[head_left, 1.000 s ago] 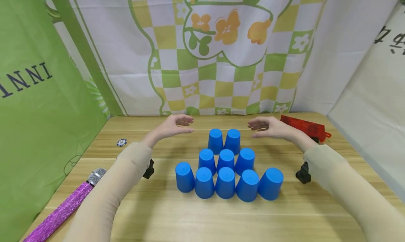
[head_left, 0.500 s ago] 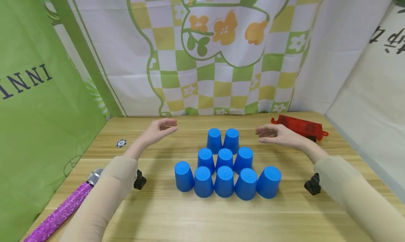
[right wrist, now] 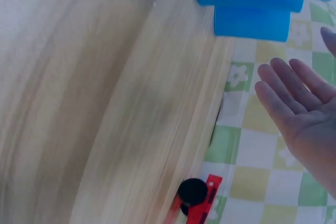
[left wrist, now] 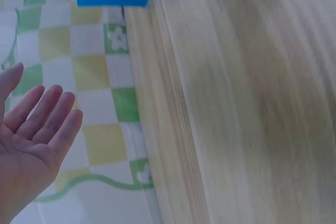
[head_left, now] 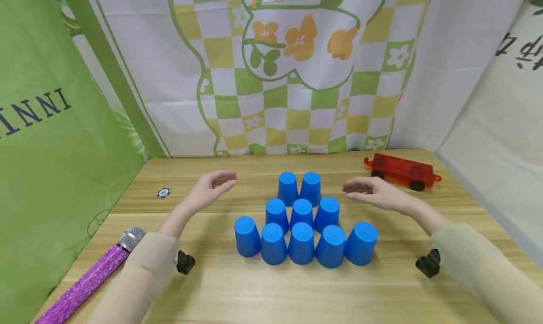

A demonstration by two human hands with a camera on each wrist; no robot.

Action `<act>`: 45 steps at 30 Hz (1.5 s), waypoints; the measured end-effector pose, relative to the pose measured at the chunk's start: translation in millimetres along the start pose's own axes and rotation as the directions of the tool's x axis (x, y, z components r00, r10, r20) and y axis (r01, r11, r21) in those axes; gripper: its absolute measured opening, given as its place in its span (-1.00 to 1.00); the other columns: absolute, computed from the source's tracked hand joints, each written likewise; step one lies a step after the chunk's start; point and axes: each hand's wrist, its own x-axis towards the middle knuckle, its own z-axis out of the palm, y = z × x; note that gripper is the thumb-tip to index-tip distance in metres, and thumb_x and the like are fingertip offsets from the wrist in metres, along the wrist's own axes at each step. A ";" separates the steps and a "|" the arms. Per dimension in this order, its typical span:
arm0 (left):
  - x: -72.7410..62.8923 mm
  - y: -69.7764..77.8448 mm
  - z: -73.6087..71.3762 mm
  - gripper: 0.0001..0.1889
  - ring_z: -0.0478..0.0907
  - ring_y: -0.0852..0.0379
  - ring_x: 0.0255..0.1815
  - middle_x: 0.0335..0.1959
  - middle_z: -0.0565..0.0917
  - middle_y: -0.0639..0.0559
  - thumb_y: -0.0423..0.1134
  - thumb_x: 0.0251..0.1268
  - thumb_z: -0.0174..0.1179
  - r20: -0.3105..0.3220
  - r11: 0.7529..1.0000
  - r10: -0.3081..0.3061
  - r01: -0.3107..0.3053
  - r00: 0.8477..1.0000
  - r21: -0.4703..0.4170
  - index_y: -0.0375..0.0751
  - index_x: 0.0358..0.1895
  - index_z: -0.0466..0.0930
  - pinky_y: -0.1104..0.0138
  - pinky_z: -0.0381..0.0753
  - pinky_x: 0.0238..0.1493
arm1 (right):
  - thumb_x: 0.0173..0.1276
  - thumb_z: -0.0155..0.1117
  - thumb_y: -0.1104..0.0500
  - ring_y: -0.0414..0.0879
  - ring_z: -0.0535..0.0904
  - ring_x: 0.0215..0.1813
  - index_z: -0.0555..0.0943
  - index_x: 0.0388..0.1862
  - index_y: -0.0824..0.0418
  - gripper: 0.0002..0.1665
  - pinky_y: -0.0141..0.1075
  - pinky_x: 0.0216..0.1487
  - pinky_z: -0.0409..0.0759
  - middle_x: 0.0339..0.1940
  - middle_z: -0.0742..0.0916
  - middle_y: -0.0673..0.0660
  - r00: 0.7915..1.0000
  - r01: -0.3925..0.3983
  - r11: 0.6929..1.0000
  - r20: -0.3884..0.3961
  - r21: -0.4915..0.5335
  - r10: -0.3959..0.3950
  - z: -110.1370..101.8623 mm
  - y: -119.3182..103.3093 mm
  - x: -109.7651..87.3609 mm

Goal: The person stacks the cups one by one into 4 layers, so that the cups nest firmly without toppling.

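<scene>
Blue plastic cups stand upside down in rows on the wooden table: two cups [head_left: 299,190] at the back, three cups [head_left: 302,216] in the middle and several cups [head_left: 301,244] along the front. To the left of the back rows my left hand [head_left: 208,190] hovers with relaxed fingers and nothing in its grasp. My right hand [head_left: 379,193] is held over the table on the other side, also holding nothing, its fingers pointing inward. Both wrist views show an open palm, left [left wrist: 31,145] and right [right wrist: 310,114], apart from the blue cups at the top.
A red toy wagon [head_left: 400,167] with black wheels sits at the back right, beyond my right hand. On the left lie a poker chip [head_left: 163,192] and a microphone [head_left: 85,284] with a glittery purple handle. A patterned curtain [head_left: 292,98] hangs behind the table.
My hands have drawn apart, left hand leftward and right hand rightward, and both have come down nearer to me. More of the red wagon shows. The cups keep their arrangement.
</scene>
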 end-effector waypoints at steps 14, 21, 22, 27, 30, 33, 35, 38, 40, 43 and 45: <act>-1.0 17.4 36.1 -0.50 0.49 -0.11 0.21 0.19 0.52 -0.24 -0.11 0.30 0.17 0.136 0.996 0.046 -0.036 0.990 -0.077 -0.29 0.22 0.41 0.14 0.57 0.15 | 0.29 0.28 0.11 0.23 0.49 0.20 0.38 0.24 0.38 -0.38 0.05 0.19 0.51 0.17 0.57 0.32 0.991 0.113 0.989 0.061 0.092 -0.119 24.4 -5.3 3.1; -0.9 24.6 49.4 -0.48 0.48 -0.16 0.21 0.15 0.56 -0.18 -0.11 0.24 0.24 0.174 0.996 0.066 -0.055 0.983 -0.067 -0.27 0.21 0.42 0.11 0.52 0.21 | 0.26 0.31 0.13 0.20 0.55 0.12 0.42 0.19 0.38 -0.42 -0.03 0.08 0.61 0.08 0.63 0.31 0.989 0.146 0.984 0.009 0.098 -0.147 33.1 -9.4 5.1; -0.7 25.9 51.1 -0.48 0.48 -0.17 0.21 0.14 0.56 -0.18 -0.12 0.22 0.26 0.177 0.996 0.072 -0.060 0.982 -0.070 -0.28 0.21 0.43 0.10 0.51 0.22 | 0.26 0.31 0.13 0.19 0.55 0.11 0.43 0.18 0.38 -0.42 -0.04 0.07 0.61 0.07 0.63 0.30 0.989 0.146 0.985 0.004 0.095 -0.147 34.0 -9.8 5.5; 1.2 30.6 58.7 -0.46 0.48 -0.17 0.20 0.14 0.56 -0.20 -0.15 0.19 0.29 0.208 0.994 0.091 -0.077 0.974 -0.073 -0.30 0.21 0.42 0.06 0.49 0.23 | 0.24 0.34 0.14 0.17 0.58 0.08 0.44 0.16 0.39 -0.42 -0.08 0.03 0.64 0.03 0.64 0.30 0.989 0.149 0.986 -0.013 0.080 -0.149 38.7 -11.4 7.5; 2.1 32.8 61.6 -0.44 0.49 -0.13 0.20 0.15 0.55 -0.20 -0.15 0.17 0.31 0.225 0.995 0.089 -0.076 0.970 -0.064 -0.29 0.21 0.42 0.04 0.47 0.25 | 0.23 0.35 0.14 0.16 0.58 0.06 0.44 0.15 0.39 -0.42 -0.08 0.01 0.65 0.01 0.65 0.30 0.989 0.145 0.987 -0.022 0.070 -0.144 41.0 -12.4 9.1; 2.5 35.1 63.5 -0.43 0.49 -0.12 0.21 0.16 0.54 -0.22 -0.15 0.16 0.31 0.240 0.995 0.091 -0.080 0.967 -0.055 -0.31 0.21 0.41 0.02 0.46 0.26 | 0.21 0.36 0.14 0.16 0.58 0.06 0.45 0.14 0.39 -0.42 -0.07 0.01 0.65 0.00 0.65 0.29 0.990 0.138 0.989 -0.033 0.060 -0.136 42.8 -13.7 10.8; 3.2 36.4 65.0 -0.42 0.49 -0.11 0.20 0.16 0.54 -0.21 -0.15 0.15 0.32 0.249 0.995 0.092 -0.084 0.964 -0.045 -0.33 0.21 0.41 0.02 0.46 0.25 | 0.20 0.37 0.14 0.15 0.57 0.06 0.46 0.14 0.38 -0.42 -0.07 0.01 0.66 0.00 0.65 0.29 0.991 0.133 0.990 -0.038 0.055 -0.131 43.8 -14.3 11.8; 4.8 37.1 67.5 -0.41 0.51 -0.09 0.18 0.16 0.55 -0.20 -0.15 0.16 0.32 0.265 0.994 0.109 -0.105 0.958 -0.029 -0.36 0.21 0.40 0.05 0.50 0.22 | 0.19 0.38 0.14 0.15 0.58 0.05 0.47 0.13 0.38 -0.41 -0.09 -0.01 0.66 0.00 0.65 0.28 0.991 0.131 0.991 -0.048 0.043 -0.129 45.3 -14.7 12.8; 6.0 37.3 69.6 -0.41 0.51 -0.08 0.17 0.15 0.56 -0.19 -0.15 0.15 0.32 0.275 0.993 0.117 -0.116 0.954 -0.019 -0.37 0.21 0.41 0.06 0.53 0.19 | 0.18 0.39 0.14 0.14 0.58 0.04 0.47 0.13 0.37 -0.42 -0.09 -0.02 0.67 -0.01 0.66 0.28 0.990 0.132 0.991 -0.054 0.029 -0.131 46.4 -14.8 13.2; 7.6 36.5 72.4 -0.41 0.52 -0.08 0.16 0.14 0.56 -0.19 -0.17 0.14 0.33 0.287 0.992 0.123 -0.126 0.950 -0.007 -0.38 0.21 0.41 0.09 0.55 0.17 | 0.18 0.39 0.14 0.12 0.58 0.03 0.48 0.12 0.36 -0.43 -0.09 -0.02 0.67 -0.02 0.66 0.25 0.989 0.136 0.991 -0.063 0.007 -0.135 47.6 -15.0 13.4; 8.1 36.1 73.8 -0.42 0.52 -0.09 0.16 0.14 0.56 -0.19 -0.18 0.14 0.33 0.291 0.991 0.126 -0.132 0.948 -0.001 -0.38 0.20 0.41 0.10 0.55 0.17 | 0.18 0.39 0.14 0.11 0.58 0.02 0.49 0.11 0.36 -0.44 -0.07 -0.01 0.66 -0.03 0.67 0.25 0.988 0.138 0.990 -0.066 -0.005 -0.138 47.5 -15.2 13.1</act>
